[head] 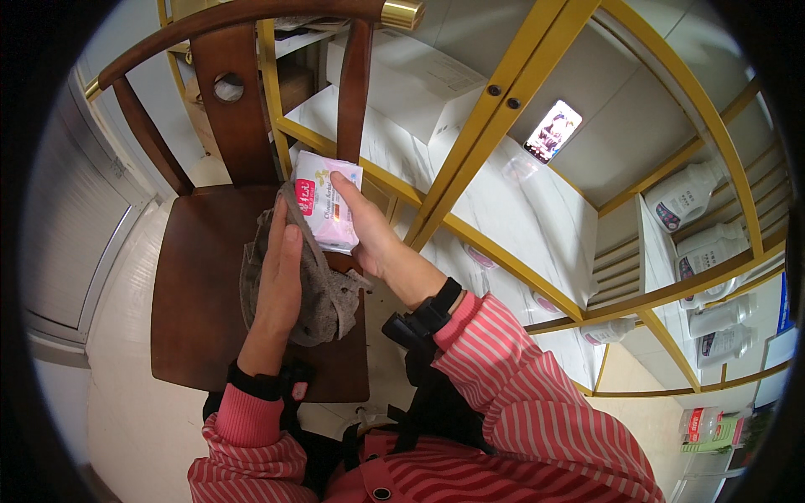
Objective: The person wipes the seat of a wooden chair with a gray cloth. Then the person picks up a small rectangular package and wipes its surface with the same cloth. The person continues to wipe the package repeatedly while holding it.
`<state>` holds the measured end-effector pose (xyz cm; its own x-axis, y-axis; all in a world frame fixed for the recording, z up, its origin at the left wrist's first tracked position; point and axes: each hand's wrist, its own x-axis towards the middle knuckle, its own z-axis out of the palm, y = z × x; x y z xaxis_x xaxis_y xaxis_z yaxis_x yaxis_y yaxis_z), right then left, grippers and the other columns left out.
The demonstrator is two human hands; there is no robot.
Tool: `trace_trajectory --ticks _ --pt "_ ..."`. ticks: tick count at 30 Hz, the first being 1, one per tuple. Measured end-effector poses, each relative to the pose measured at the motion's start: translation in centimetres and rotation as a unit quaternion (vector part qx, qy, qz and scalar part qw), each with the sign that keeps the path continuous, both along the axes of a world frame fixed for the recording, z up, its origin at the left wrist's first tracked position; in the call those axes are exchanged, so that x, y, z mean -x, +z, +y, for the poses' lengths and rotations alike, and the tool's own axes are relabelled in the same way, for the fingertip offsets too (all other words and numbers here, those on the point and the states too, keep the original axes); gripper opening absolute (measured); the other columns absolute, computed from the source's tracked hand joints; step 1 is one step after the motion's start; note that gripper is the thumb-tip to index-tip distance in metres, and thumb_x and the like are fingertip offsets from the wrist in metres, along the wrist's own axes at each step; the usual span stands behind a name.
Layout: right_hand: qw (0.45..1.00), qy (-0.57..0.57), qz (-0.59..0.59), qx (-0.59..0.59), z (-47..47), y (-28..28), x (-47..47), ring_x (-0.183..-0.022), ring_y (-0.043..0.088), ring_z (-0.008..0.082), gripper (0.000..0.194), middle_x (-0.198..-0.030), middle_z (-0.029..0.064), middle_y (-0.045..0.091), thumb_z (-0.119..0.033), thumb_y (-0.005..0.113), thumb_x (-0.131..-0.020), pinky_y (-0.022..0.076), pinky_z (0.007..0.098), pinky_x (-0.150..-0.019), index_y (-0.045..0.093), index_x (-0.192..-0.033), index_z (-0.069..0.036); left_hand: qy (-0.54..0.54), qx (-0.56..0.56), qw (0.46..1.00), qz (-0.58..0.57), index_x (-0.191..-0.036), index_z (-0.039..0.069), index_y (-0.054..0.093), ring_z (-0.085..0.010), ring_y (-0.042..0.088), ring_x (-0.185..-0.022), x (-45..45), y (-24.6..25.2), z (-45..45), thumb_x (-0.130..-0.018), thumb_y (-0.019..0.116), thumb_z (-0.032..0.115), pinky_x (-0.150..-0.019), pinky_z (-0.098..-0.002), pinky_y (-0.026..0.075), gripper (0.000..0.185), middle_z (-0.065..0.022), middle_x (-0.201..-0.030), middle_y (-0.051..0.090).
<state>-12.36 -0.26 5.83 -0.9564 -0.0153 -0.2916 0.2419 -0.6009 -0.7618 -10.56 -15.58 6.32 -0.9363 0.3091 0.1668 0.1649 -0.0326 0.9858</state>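
Observation:
My right hand [371, 229] grips a white and pink soft package [324, 207] by its right side, the thumb lying across its printed front. The package bears writing and is held tilted over the chair seat. My left hand [280, 276] has its fingers extended, holding a grey-brown cloth [321, 292] against the package's left edge. The cloth hangs in loose folds below the package, above the dark wooden seat [195, 283]. My left palm and part of the cloth behind the hand are hidden.
The chair's wooden backrest [229, 126] rises ahead. To the right, a gold-framed shelf unit [434, 195] holds a white box [409, 82], a phone with a lit screen [553, 132] and several white bottles [685, 195]. A metal-framed door [75, 232] stands at left.

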Motion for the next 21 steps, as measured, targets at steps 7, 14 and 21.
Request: trace_trajectory --ticks 7,14,21 --pt "1.0 -0.003 0.025 0.001 0.1 -0.1 0.0 -0.104 0.064 0.0181 0.053 -0.117 0.0068 0.065 -0.048 0.058 -0.094 0.0481 0.033 -0.094 0.055 -0.128 -0.007 -0.001 -0.028 0.999 -0.017 -0.152 0.004 0.025 -0.0249 0.034 -0.137 0.2 -0.1 0.1 -0.1 0.034 0.055 -0.113 -0.0358 0.024 0.073 -0.0145 -0.151 0.035" --pt "0.997 -0.029 0.047 0.051 0.4 0.9 -0.4 -0.102 0.065 0.021 0.052 -0.115 0.0081 0.066 -0.045 0.061 -0.091 0.0489 0.0368 -0.094 0.056 -0.126 -0.008 0.031 -0.145 0.984 -0.101 -0.153 0.004 0.019 -0.0229 0.034 -0.136 -0.1 2.0 -0.2 -0.103 0.028 0.049 -0.113 -0.0339 0.027 0.068 -0.0117 -0.152 0.031" --pt "0.995 0.018 0.026 0.098 0.6 1.6 -1.1 -0.1 0.066 0.0218 0.05 -0.113 0.0087 0.068 -0.045 0.06 -0.091 0.0498 0.0364 -0.091 0.059 -0.123 -0.007 0.076 -0.088 0.993 0.019 -0.152 0.003 0.021 -0.0258 0.029 -0.141 0.2 1.8 -0.2 -0.102 0.021 0.055 -0.116 -0.0364 0.02 0.072 -0.014 -0.154 0.029"
